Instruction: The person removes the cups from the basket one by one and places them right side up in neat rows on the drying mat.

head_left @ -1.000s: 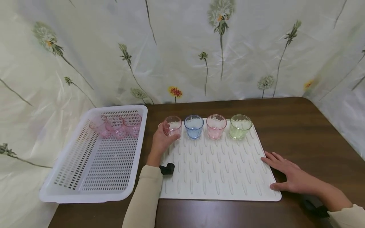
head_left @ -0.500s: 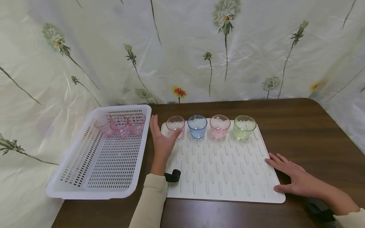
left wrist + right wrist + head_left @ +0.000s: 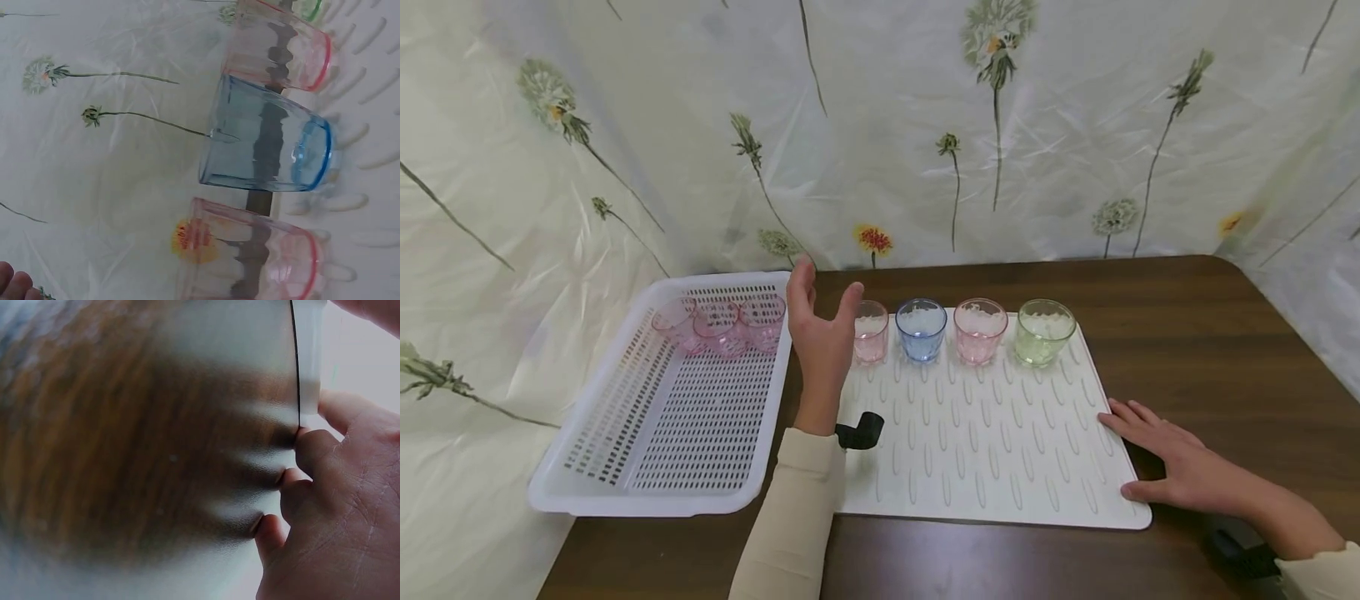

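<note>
My left hand (image 3: 822, 346) is raised with fingers and thumb spread and nothing in it, partly covering the leftmost pink glass (image 3: 872, 335). To that glass's right a blue glass (image 3: 921, 333), another pink glass (image 3: 980, 333) and a green glass (image 3: 1043, 335) stand upright in a row. All of them are along the back of a white ridged mat (image 3: 985, 467). The left wrist view has the blue glass (image 3: 269, 140) at its middle. My right hand (image 3: 1180, 467) rests at the mat's right edge, its fingertips on the table and touching the mat's edge (image 3: 309, 362).
A white perforated basket (image 3: 647, 504) stands left of the mat. Inside, at its back, are three pink glasses (image 3: 721, 333). Both basket and mat are on a dark wooden table (image 3: 1157, 333), with a flower-print curtain (image 3: 880, 125) behind it.
My left hand has let go of the leftmost pink glass, then lifted and moved back with its fingers spread. The glass stays on the mat. My right hand has kept its place.
</note>
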`<state>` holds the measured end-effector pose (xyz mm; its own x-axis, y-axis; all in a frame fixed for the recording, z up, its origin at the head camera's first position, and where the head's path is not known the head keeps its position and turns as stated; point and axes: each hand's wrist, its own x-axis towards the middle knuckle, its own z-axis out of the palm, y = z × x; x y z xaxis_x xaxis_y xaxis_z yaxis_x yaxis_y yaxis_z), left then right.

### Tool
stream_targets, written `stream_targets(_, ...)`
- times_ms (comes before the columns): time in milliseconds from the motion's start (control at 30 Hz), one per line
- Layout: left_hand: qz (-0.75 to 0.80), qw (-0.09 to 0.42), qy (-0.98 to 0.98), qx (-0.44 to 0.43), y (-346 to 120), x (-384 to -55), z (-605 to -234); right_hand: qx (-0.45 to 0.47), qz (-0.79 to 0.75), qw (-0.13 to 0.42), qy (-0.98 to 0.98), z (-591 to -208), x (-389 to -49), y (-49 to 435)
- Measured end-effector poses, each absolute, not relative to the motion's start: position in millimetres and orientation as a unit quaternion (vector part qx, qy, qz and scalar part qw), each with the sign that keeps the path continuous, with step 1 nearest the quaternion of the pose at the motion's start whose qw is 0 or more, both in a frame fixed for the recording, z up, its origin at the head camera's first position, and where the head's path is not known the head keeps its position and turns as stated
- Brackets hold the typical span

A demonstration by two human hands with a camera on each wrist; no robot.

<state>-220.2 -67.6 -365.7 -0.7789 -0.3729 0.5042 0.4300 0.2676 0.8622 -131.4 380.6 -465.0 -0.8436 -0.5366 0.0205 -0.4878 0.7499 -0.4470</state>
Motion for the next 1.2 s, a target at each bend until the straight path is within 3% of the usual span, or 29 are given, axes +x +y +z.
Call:
stream_targets(200, -0.583, 0.37, -0.722, -0.041, -71.5, -233.3, -330.4, -0.275, -0.213, 0.048, 0.936, -462.4, -132.3, 381.8)
stream_targets(333, -0.57, 0.367, -0.732, -0.072, -75.3, -243.5, -312.7, -0.275, -0.21, 0.044, 0.937, -462.3, -131.6, 384.0)
stream_targets(500, -0.513, 0.32, -0.791, -0.089, -102.2, -260.6, -300.0, -0.274, -0.214, 0.05, 0.936, -464.4, -131.1, 385.0)
stream_targets(733, -0.381, 0.266, -0.883, -0.06, -185.1, -273.5, -300.6, -0.272, -0.208, 0.057, 0.938, -464.4, -133.2, 384.0)
stream_targets(967, -0.332, 0.137, -0.933, 0.029, -256.3, -256.8, -312.5, -0.277, -0.207, 0.055, 0.937, -463.5, -134.6, 382.6)
stream_targets(1200, -0.344, 0.118, -0.921, 0.141, -303.8, -232.3, -342.1, -0.266, -0.205, 0.074, 0.939, -462.5, -134.1, 380.4)
